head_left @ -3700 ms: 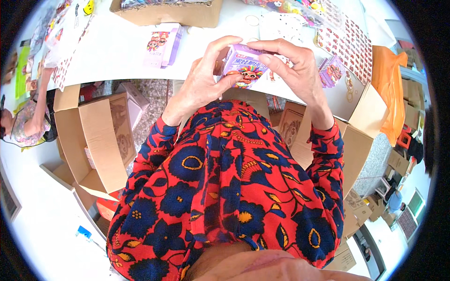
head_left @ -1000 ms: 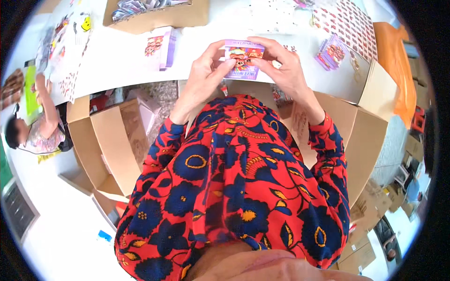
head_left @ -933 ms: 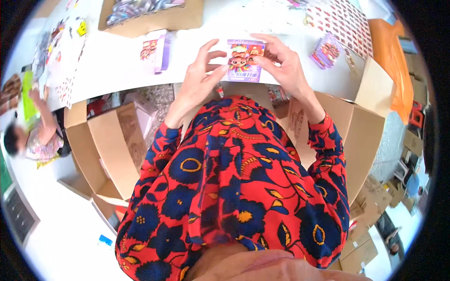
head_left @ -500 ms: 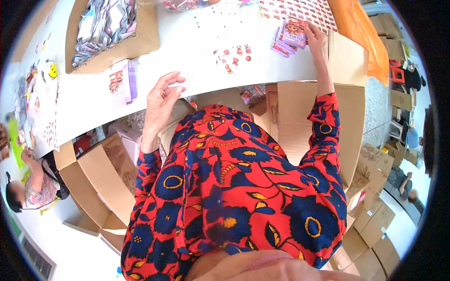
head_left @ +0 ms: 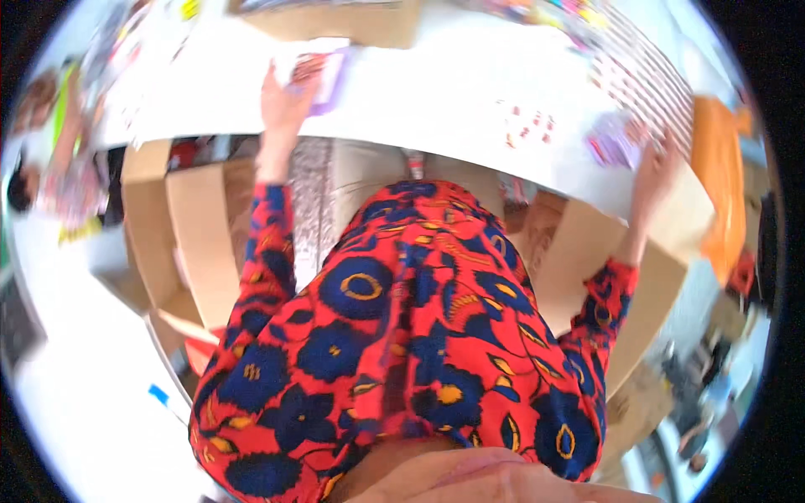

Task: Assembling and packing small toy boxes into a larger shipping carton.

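My left hand (head_left: 285, 105) is at the left side of a flat stack of purple-edged picture cards or packs (head_left: 329, 84) on the white table. Its fingers are apart and the thumb lies over the top picture. At the right, my right hand (head_left: 656, 172) is beside a small pile of purple picture packs (head_left: 614, 139), its fingertips close to the pile's right edge. Motion smears those fingers, so whether they grip a pack cannot be made out.
On the white table (head_left: 419, 101) are small red stickers (head_left: 530, 126), a patterned sheet (head_left: 641, 92) and a cardboard box (head_left: 352, 23) at the back. Orange cloth or plastic (head_left: 723, 184) hangs at the right. Open cartons (head_left: 197, 243) stand below the table edge. Another person (head_left: 63, 180) is at far left.
The view has swung left, so the table things appear farther right. My left hand has moved from the bare table to the left card stack. My right hand stays by the right pile.
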The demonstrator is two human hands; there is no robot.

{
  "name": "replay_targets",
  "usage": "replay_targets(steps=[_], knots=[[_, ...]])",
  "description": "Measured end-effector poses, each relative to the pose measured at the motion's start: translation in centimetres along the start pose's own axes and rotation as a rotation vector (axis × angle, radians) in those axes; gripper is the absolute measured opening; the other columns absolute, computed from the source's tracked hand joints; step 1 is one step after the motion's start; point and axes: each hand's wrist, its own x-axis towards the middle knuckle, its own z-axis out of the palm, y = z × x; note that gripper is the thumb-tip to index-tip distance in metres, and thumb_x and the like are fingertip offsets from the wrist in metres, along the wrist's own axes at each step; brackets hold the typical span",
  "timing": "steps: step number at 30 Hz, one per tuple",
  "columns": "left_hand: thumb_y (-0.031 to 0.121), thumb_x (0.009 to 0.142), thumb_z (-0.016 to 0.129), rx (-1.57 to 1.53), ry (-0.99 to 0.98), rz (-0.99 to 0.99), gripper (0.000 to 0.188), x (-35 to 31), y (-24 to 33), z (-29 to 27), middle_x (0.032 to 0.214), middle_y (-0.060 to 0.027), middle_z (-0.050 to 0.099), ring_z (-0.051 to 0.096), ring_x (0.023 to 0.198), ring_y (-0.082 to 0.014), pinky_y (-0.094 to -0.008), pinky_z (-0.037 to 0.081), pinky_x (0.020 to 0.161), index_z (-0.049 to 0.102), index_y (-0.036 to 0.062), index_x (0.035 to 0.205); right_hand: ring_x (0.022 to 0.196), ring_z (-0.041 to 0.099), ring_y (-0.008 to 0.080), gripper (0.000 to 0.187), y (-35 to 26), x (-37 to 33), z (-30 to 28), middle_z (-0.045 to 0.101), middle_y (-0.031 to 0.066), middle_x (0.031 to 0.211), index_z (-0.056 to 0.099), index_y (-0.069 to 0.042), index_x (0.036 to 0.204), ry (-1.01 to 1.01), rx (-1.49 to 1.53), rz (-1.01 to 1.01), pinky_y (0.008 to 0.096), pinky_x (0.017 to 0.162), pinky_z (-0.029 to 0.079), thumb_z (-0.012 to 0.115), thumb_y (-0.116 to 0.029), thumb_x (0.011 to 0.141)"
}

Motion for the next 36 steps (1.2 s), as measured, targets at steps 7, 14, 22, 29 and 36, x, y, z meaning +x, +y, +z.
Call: replay_targets(steps=[7,14,22,29,36], knots=[[0.051,0.063,0.073,0.195,-0.08,-0.01,0.101,-0.4,2.8,0.0,0.117,-0.0264,0.05,0.05,0.11,-0.0384,-0.0483,0.041,0.09,0.028,-0.0085,0.132,0.082,0.056,0.0102,0.025,-6.1,-2.0,2.6,0.058,0.0066,0.112,0.06,-0.008,0.113,-0.182,0.122,-0.359,0.0223,0.06,0.045,0.057,-0.01,0.088],[0.045,0.065,0.074,0.125,-0.064,-0.016,0.098,-0.6,4.0,-0.8,0.113,-0.0264,0.053,0.055,0.102,-0.0391,-0.0452,0.046,0.085,0.027,-0.0087,0.133,0.076,0.057,0.0107,0.023,-11.5,-4.1,4.6,0.058,0.0075,0.112,0.064,-0.008,0.107,-0.336,0.265,-0.358,0.0222,0.058,0.047,0.057,-0.002,0.086],[0.038,0.068,0.073,0.07,-0.021,-0.05,0.093,-1.7,7.7,-3.7,0.109,-0.0234,0.059,0.061,0.095,-0.0362,-0.0426,0.049,0.08,0.025,-0.0022,0.136,0.071,0.057,0.0105,0.021,-14.7,-6.2,7.1,0.06,0.0064,0.107,0.064,-0.006,0.104,-0.496,0.434,-0.355,0.0226,0.058,0.047,0.058,-0.002,0.084],[0.026,0.064,0.075,-0.208,-0.011,0.058,0.087,-4.1,12.4,-3.4,0.098,-0.0192,0.062,0.062,0.085,-0.0347,-0.0411,0.05,0.073,0.029,0.0039,0.135,0.082,0.057,0.0101,0.033,-20.0,-8.6,9.2,0.061,0.0044,0.103,0.058,-0.008,0.116,-0.689,0.751,-0.281,0.0239,0.068,0.048,0.059,-0.003,0.084],[0.018,0.062,0.078,-0.201,0.082,0.22,0.08,-4.8,15.5,-2.1,0.111,-0.0199,0.051,0.056,0.096,-0.0348,-0.0418,0.049,0.075,0.038,0.0036,0.13,0.093,0.058,0.0131,0.042,-21.9,-10.6,11.4,0.061,0.0074,0.103,0.05,-0.004,0.126,-0.478,0.889,-0.279,0.0275,0.078,0.05,0.06,-0.007,0.085]])
